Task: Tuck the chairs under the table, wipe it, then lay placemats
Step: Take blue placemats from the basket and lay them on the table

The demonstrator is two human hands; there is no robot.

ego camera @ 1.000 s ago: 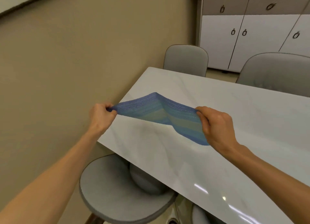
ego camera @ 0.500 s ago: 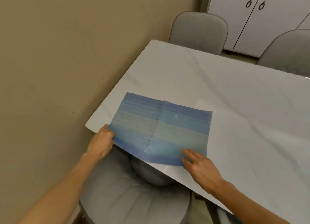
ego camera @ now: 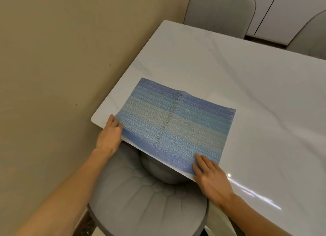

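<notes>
1. Laying the first blue placemat (ego camera: 176, 128) was the step in hand here, by my read. It sat flat on the white counter (ego camera: 238, 76), at the counter's near corner by the wall, with its near edge right along the counter's front edge.

2. Left hand (ego camera: 110, 137) had its fingers out straight, resting against the mat's near-left corner. Couldn't tell if the thumb was tucked under the edge or not.

3. Right hand (ego camera: 210, 175) was spread flat, fingertips pressing down on the mat's near-right corner. No pinching that I could see.

4. The mat had a fold crease down its middle, and the far edge humped up a little there. Doing this well probably meant smoothing outward from that crease with flat palms, not tugging the corners.

5. The near edge looked like it sat at or slightly over the counter's front edge, so I'd have nudged the mat a touch inward and squared it to that edge.

6. The grey chair (ego camera: 148, 205) directly below that corner of the counter had its seat poking out, with only its back under the top. Two more chairs (ego camera: 220, 11) stood at the counter's far side.

7. Woven mats slide on glossy tops, so light pressure with both hands at once seemed the safe bet.
</notes>
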